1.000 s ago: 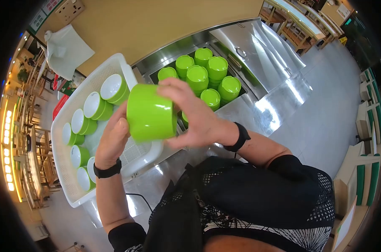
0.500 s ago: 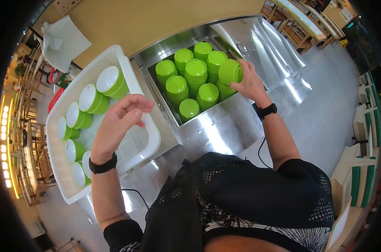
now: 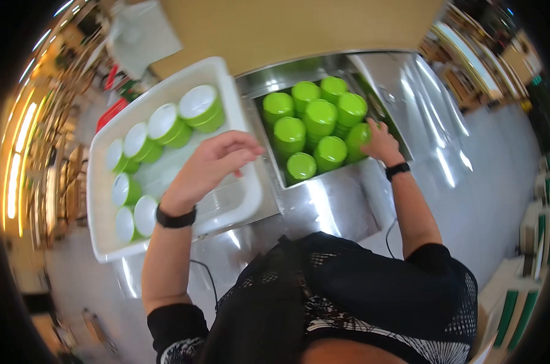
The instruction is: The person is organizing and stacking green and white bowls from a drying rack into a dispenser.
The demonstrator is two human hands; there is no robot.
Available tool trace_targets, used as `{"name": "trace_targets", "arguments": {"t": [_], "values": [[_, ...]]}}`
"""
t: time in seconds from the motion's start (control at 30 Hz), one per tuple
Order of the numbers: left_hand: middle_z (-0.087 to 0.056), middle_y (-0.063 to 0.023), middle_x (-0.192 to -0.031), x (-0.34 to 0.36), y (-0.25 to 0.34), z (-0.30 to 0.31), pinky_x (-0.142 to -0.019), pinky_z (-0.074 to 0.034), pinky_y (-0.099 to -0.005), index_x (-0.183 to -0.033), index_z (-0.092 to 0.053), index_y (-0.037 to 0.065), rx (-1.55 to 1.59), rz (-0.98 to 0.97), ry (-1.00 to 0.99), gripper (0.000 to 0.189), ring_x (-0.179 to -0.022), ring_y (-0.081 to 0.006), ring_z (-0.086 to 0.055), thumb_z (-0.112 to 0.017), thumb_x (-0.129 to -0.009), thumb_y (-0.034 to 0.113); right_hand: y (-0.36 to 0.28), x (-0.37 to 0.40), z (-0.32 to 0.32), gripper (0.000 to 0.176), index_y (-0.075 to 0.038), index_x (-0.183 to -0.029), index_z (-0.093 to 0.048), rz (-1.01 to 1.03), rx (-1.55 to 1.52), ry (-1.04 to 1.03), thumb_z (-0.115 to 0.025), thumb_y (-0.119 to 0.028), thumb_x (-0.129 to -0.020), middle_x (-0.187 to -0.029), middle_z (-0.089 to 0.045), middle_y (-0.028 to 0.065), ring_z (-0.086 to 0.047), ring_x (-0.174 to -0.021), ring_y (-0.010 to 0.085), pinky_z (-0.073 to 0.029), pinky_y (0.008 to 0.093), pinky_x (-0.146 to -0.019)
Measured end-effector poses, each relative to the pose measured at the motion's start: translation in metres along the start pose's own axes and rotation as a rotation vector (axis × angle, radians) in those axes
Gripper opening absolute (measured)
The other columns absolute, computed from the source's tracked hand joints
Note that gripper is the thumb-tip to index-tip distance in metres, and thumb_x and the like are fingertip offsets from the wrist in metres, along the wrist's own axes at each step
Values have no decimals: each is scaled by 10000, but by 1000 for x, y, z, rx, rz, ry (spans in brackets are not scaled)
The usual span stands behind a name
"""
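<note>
Green bowl stack (image 3: 357, 142) sits inside the steel well (image 3: 270, 145), at its near right corner. We see it just left of the right hand (image 3: 384, 145), whose fingers touch its right side, partly curled; we can't tell whether they grip. Bowls look upside down, stack axis running roughly upright, so our right fingers meet it from the side. Right hand is clearly nearer. Left hand (image 3: 209, 168) hangs empty, fingers loosely open, left of the well, over the white crate (image 3: 251, 197). Other green stacks (image 3: 320, 118) fill the well left of and beyond ours.
</note>
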State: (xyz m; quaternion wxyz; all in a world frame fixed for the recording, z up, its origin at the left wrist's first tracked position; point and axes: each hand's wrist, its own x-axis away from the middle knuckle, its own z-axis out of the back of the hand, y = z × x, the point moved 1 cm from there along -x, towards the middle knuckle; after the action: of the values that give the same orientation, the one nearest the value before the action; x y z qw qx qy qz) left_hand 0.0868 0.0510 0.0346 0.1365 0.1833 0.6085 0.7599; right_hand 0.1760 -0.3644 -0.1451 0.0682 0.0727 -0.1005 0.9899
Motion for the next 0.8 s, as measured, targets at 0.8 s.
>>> {"name": "trace_targets", "arguments": {"t": [0.8], "values": [[-676, -175, -1220, 116, -87, 176, -960, -512, -409, -1264, -624, 19, -1127, 319, 403, 591, -1124, -328, -651, -748, -822, 392, 29, 12, -40, 525, -13, -1335, -512, 398, -246, 371, -714, -179, -879, -1383, -482, 256, -479, -1266, 458, -427, 495, -1050]]}}
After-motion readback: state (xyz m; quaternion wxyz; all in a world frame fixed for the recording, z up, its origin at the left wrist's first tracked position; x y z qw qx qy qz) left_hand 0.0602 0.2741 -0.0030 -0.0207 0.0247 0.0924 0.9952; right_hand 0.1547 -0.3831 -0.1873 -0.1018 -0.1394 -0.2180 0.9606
